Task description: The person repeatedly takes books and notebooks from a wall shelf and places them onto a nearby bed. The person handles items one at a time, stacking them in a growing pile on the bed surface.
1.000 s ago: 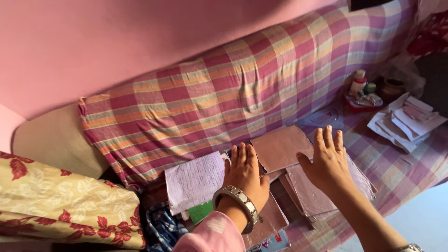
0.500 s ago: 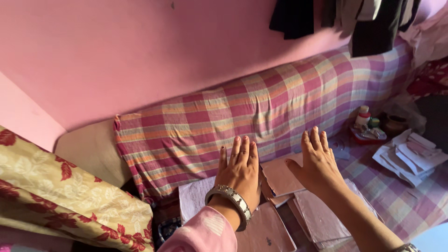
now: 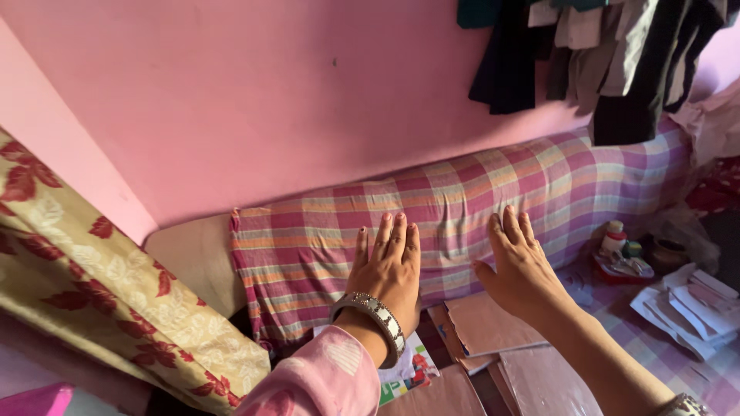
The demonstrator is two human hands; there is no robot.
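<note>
My left hand (image 3: 388,271) is spread flat, fingers apart, held over the checked pink-and-orange bolster (image 3: 478,192) that lies along the pink wall. It wears a wide silver bangle (image 3: 373,317) and a pink sleeve. My right hand (image 3: 518,262) is open too, fingers together, beside the left one over the bolster's lower edge. Neither hand holds anything. Below the hands lie brown-covered notebooks (image 3: 493,327) stacked on the checked bed sheet, partly hidden by my arms.
A cream cushion with red leaves (image 3: 100,285) stands at the left. Dark clothes (image 3: 586,54) hang on the wall at upper right. Small bottles and a pot (image 3: 628,250) and loose white papers (image 3: 690,304) lie at the right. A colourful printed booklet (image 3: 408,370) peeks out below my left wrist.
The view has tilted upward, so the wall and hanging clothes appear. Both hands have lifted off the notebooks and moved up toward the bolster, staying open.
</note>
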